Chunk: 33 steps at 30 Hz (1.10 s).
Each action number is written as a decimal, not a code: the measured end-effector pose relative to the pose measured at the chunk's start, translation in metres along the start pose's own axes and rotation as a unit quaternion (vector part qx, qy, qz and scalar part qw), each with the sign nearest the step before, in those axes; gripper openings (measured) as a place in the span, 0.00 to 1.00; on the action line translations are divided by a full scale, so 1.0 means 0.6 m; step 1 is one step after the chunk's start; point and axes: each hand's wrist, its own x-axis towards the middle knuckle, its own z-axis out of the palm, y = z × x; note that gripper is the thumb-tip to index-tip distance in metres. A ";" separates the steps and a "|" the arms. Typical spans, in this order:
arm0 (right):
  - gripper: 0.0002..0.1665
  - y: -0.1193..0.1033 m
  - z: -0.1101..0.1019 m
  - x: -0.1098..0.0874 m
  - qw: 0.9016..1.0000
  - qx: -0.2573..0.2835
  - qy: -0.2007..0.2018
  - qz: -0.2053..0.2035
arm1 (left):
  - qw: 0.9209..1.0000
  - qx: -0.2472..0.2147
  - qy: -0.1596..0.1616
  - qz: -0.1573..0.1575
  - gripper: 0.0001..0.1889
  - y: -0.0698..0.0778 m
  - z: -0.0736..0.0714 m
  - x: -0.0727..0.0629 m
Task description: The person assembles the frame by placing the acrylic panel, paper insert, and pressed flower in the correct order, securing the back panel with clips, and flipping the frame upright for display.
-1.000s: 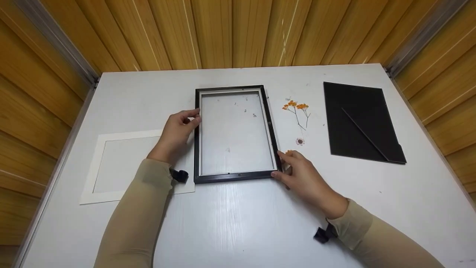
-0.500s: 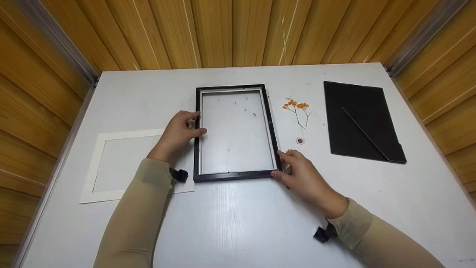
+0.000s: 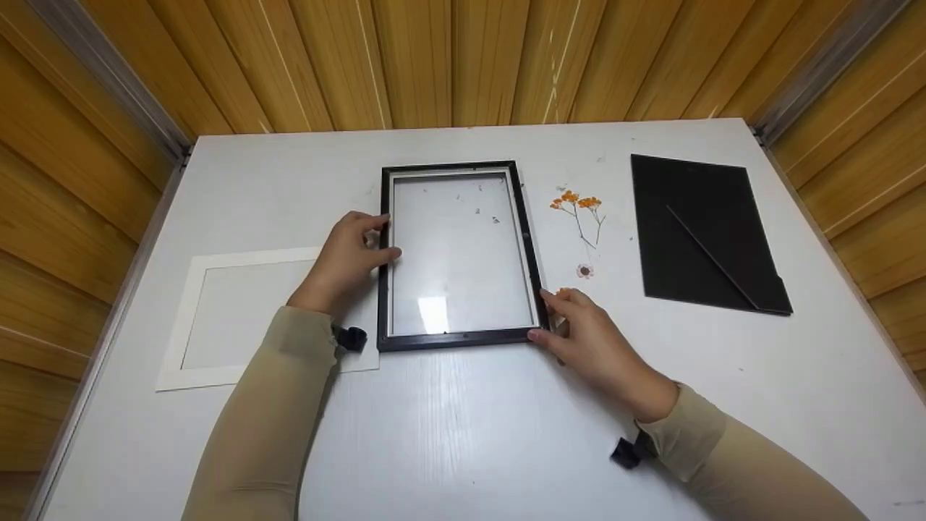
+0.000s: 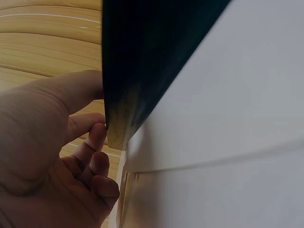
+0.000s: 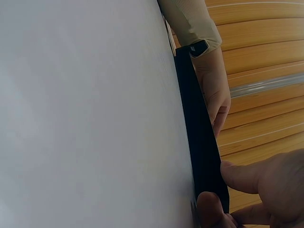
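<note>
A black picture frame (image 3: 469, 336) lies in the middle of the white table, with a light inner lip. A bright reflection shows on the clear pane (image 3: 434, 312) inside it, along with a few specks near the top. My left hand (image 3: 346, 257) holds the frame's left side, thumb over the top and fingers at the outer edge. At the lower right corner my right hand (image 3: 589, 339) grips the frame between thumb and fingers. In the right wrist view the frame's dark side (image 5: 199, 128) stands between thumb and fingertips.
A white mat board (image 3: 181, 318) lies at left, partly under my left arm and the frame. Orange dried flowers (image 3: 579, 202) and a small pale flower (image 3: 584, 271) lie right of the frame. A black backing board (image 3: 702, 253) with a stand lies farther right.
My left thumb has slid down and over the frame's left side. A bright reflection has appeared at the pane's lower part. My right hand keeps its grip on the corner.
</note>
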 end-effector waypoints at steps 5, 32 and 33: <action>0.46 0.000 -0.002 -0.001 1.000 0.001 -0.002 0.002 | 1.000 0.010 0.000 -0.002 0.37 0.006 -0.002 0.001; 0.45 0.004 0.001 0.003 1.000 0.001 -0.001 -0.014 | 0.986 0.077 0.082 -0.122 0.40 -0.118 -0.249 -0.126; 0.45 0.005 0.001 0.003 1.000 0.002 -0.002 -0.015 | 0.985 0.073 0.082 -0.130 0.41 -0.127 -0.257 -0.131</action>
